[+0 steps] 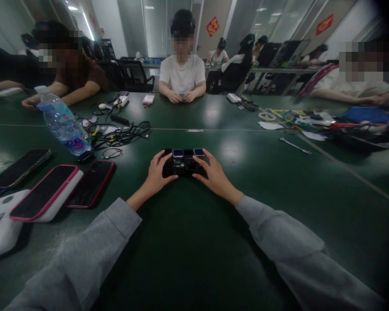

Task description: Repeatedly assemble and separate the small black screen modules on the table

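Note:
A small black electronic device (pixel 183 162) with two blue squares on its far edge lies on the dark green table (pixel 194 242) in front of me. My left hand (pixel 157 172) grips its left end, fingers curled around it. My right hand (pixel 214 174) grips its right end in the same way. Both arms wear grey sleeves.
To the left lie three phones (pixel 90 183), a white box (pixel 1 224), a tilted water bottle (pixel 63 123) and a tangle of black cables (pixel 119 134). A metal tool (pixel 294 145) and coloured wires (pixel 298 119) lie at right. Other people sit around the table's far side.

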Demonstrator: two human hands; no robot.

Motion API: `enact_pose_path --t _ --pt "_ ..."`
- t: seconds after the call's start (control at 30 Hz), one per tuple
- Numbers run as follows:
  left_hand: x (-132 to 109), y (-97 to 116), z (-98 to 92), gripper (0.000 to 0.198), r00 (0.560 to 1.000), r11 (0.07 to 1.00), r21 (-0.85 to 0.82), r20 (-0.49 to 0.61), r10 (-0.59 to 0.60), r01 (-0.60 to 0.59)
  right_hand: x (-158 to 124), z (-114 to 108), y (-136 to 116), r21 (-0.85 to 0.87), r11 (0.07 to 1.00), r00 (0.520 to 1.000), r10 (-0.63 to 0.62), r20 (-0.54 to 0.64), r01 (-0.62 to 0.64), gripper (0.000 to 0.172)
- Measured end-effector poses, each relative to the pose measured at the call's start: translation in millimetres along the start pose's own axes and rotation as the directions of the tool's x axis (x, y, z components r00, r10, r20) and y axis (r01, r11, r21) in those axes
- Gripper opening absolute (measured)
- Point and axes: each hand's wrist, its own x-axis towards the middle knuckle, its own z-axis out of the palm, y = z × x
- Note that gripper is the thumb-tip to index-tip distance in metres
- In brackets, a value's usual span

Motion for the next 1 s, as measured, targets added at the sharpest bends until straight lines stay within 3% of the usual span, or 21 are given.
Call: enact_pose_path --t 0.63,0.83,1.0 --pt "-1 -9 5.7 0.087 0.998 0.999 0.034 -0.05 0.035 -0.034 -10 -4 -9 -0.008 1.0 0.999 -0.03 -0.024 0.03 0.068" --pt "-3 -7 4.6 0.09 0.998 0.999 0.029 -0.053 0.031 -0.03 -13 -1 -6 0.019 0.998 0.988 0.066 -0.142 -0.064 0.072" --pt "-4 -4 2.5 0.088 0.998 0.999 0.041 -0.06 0.023 -0.021 -12 2 -1 0.066 0.99 0.976 0.134 -0.172 -0.125 0.06"
